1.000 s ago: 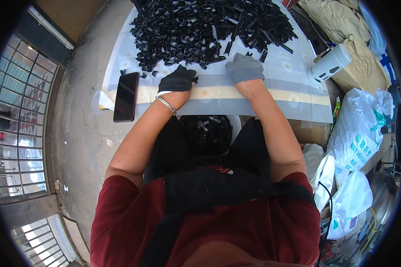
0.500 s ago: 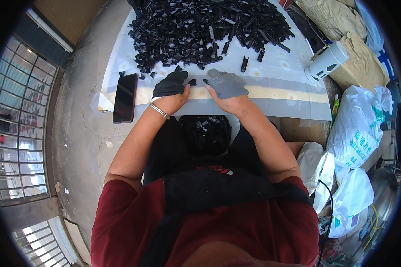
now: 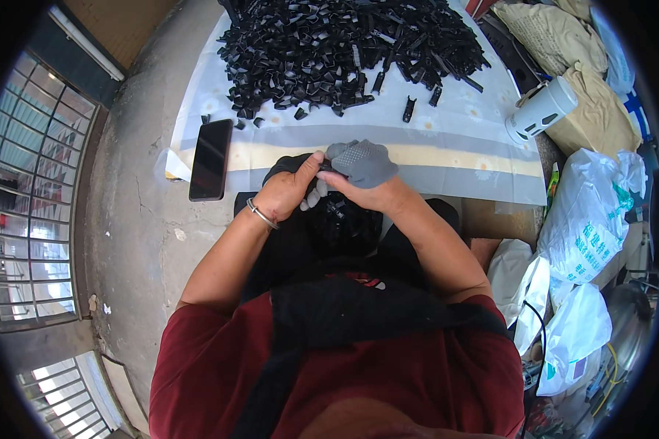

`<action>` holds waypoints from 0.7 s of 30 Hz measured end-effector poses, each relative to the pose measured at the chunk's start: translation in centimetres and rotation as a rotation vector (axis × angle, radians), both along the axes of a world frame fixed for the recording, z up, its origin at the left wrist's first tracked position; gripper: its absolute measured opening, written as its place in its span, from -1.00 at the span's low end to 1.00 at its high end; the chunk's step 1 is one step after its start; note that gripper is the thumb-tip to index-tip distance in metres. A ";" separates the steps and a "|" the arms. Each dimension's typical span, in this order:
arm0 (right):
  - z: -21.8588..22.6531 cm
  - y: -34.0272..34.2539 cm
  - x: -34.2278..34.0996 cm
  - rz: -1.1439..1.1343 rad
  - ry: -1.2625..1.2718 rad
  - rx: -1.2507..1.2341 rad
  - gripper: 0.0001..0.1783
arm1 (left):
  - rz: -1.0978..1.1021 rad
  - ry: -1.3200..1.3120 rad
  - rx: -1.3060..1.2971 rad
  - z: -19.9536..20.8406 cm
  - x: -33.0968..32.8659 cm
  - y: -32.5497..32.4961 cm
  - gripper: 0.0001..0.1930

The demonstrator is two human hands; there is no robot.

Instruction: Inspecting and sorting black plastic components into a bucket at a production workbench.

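Note:
My left hand [image 3: 291, 189], in a dark partial glove with a bare thumb, and my right hand [image 3: 362, 170], in a grey dotted glove, meet over the table's near edge. Both are closed with their fingers pressed together around a small black plastic part [image 3: 325, 167], mostly covered by thumbs and gloves. Just below them, between my knees, a container holds black plastic parts [image 3: 345, 225]. On the far half of the table lies a large heap of black plastic pieces [image 3: 293, 62]. One longer black piece [image 3: 408, 109] lies apart in front of it.
A dark phone [image 3: 211, 159] lies at the left of the cloth-covered table [image 3: 447, 157]. A white tumbler [image 3: 542, 108] stands on the right. Beyond it are brown sacks [image 3: 586, 110] and white plastic bags [image 3: 582, 219]. A barred window [image 3: 36, 190] is at far left.
Both hands have drawn back toward me and come together, closing on the small black part. Before, they were apart over the cloth, each with a small black piece at its fingers.

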State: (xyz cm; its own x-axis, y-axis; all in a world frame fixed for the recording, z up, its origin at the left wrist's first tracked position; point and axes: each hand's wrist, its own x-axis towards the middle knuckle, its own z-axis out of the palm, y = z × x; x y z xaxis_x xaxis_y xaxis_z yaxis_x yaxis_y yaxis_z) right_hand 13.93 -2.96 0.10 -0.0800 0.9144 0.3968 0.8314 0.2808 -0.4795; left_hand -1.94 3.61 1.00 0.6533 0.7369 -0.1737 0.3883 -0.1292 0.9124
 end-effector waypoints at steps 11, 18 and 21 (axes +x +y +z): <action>1.9 -4.3 -0.5 -0.134 -0.104 0.039 -0.75 | 0.087 -0.272 -0.033 -0.5 0.4 -1.1 -0.60; 1.8 -4.8 -1.1 -0.175 -0.186 -0.015 -0.75 | 0.053 -0.225 0.102 -0.4 0.7 -1.4 -0.62; 1.3 -4.6 -1.3 -0.175 -0.208 -0.010 -0.78 | 0.038 -0.194 0.247 -0.5 0.8 -1.6 -0.65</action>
